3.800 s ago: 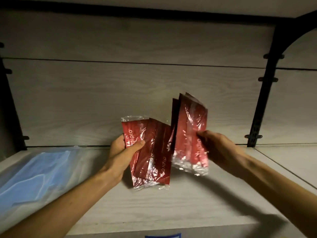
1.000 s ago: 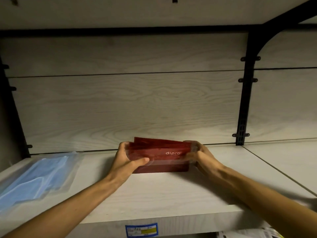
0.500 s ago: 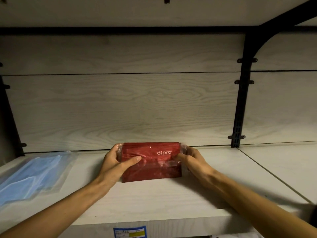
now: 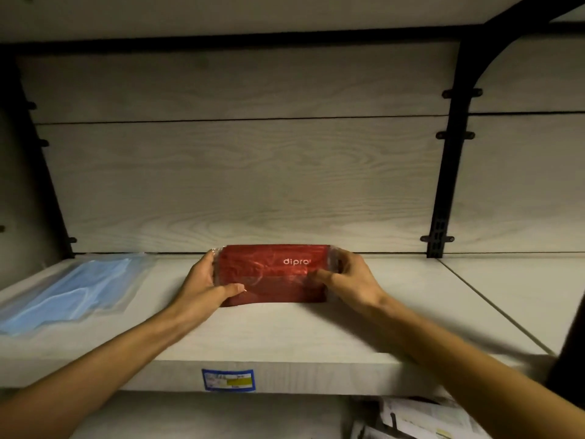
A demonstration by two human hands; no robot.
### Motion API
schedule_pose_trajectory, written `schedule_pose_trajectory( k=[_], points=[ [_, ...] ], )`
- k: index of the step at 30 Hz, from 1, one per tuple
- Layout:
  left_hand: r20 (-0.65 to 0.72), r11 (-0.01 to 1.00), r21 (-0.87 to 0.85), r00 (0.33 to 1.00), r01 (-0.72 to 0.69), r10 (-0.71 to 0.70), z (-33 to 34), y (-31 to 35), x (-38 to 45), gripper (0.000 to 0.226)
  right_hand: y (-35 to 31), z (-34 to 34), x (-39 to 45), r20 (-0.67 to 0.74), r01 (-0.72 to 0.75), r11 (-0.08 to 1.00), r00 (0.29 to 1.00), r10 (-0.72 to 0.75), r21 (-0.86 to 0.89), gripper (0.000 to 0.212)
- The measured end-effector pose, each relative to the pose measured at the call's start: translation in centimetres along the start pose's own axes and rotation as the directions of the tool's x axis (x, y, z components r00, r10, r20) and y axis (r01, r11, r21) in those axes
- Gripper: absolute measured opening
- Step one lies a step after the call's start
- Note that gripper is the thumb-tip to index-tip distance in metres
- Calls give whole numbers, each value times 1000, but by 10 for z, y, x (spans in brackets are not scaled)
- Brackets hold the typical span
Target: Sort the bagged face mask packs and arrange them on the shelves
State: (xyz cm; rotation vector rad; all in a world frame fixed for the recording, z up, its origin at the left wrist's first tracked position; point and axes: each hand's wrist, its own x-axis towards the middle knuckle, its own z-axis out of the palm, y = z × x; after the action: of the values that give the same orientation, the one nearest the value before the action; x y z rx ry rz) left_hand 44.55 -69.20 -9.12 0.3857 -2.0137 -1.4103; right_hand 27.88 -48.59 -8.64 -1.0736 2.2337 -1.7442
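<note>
A stack of red bagged face mask packs (image 4: 272, 274), printed "dipro" in white on the front, was seen standing on its long edge on the pale wood-grain shelf (image 4: 285, 337), close to the back panel (image 4: 240, 179). The stack was held between the two hands. The left hand (image 4: 202, 286) was curled around the stack's left end, with the thumb laid across the lower front face and the fingers wrapped behind the clear plastic edge. The right hand (image 4: 348, 280) was closed on the right end in the same manner, its thumb pressed to the front below the lettering. Both forearms were stretched in from the near edge of the shelf.

A clear bag of blue face masks (image 4: 72, 293) was lying flat on the same shelf, well to the left of the left hand and apart from the red stack. A blue-framed label (image 4: 228, 379) was fixed to the shelf's front edge. A black upright bracket (image 4: 443, 198) was mounted on the back panel, to the right of the hands.
</note>
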Motion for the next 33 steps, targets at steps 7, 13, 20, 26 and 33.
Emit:
schedule_pose_trajectory(
  k=[7,13,20,26,33],
  points=[
    [-62,938,147,944,-313,325,6,57,-38,55,-48,-52,-57,68,221,907,975,-210,-360,20],
    [11,870,103,876,-482,483,36,104,-94,56,-77,-100,-137,211,449,563,875,-436,-694,50],
    [26,836,35,836,-548,548,111,136,-158,68,-64,-168,-232,99,355,415,846,-523,-838,38],
    [151,849,-63,836,-525,528,203,164,-203,94,-42,-249,-296,-191,177,648,869,-456,-741,33],
    [351,911,-118,841,-395,411,323,170,-253,93,2,-311,-309,-512,108,952,822,-248,-288,26]
  ],
)
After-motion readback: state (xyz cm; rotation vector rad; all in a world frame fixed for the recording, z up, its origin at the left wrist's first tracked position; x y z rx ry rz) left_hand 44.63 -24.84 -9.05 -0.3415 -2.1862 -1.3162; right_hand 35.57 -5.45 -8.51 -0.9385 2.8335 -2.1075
